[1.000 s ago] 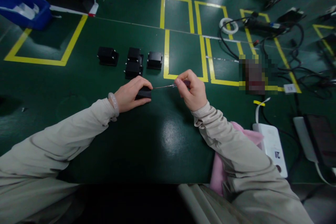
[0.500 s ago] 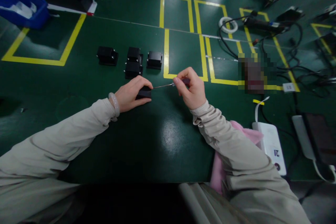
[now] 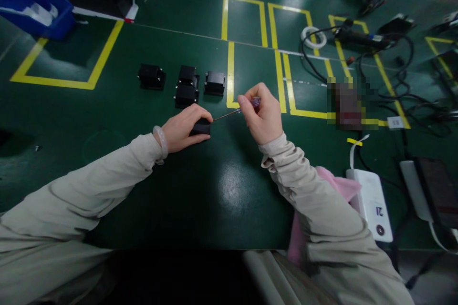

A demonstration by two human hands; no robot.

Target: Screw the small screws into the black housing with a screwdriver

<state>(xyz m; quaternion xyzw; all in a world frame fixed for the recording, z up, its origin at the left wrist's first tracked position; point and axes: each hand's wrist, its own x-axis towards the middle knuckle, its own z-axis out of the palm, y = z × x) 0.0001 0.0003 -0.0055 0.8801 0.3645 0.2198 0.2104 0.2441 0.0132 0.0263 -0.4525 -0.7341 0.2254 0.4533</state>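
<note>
My left hand (image 3: 185,128) is closed around a small black block (image 3: 201,127), pressing it against the green table; its fingers hide part of the block. In my right hand (image 3: 264,115) is a screwdriver (image 3: 229,114), gripped by its purplish handle. The thin metal shaft slants down to the left, its tip at the block's right end beside my left fingertips. Whether the tip sits in a screw is too small to tell. Just beyond my left hand stand several similar black blocks (image 3: 186,95) with small shiny screws on their sides.
Yellow tape rectangles mark the green table (image 3: 171,200). A blue bin (image 3: 66,19) stands at far left. At right are a tape roll (image 3: 304,38), black cables, a white power bank (image 3: 372,200) and a phone (image 3: 438,186). A pink cloth (image 3: 296,238) lies under my right forearm.
The view has shifted slightly, so the table's things appear a little further right. My right hand has tilted the screwdriver's handle somewhat higher; my left hand still holds the block.
</note>
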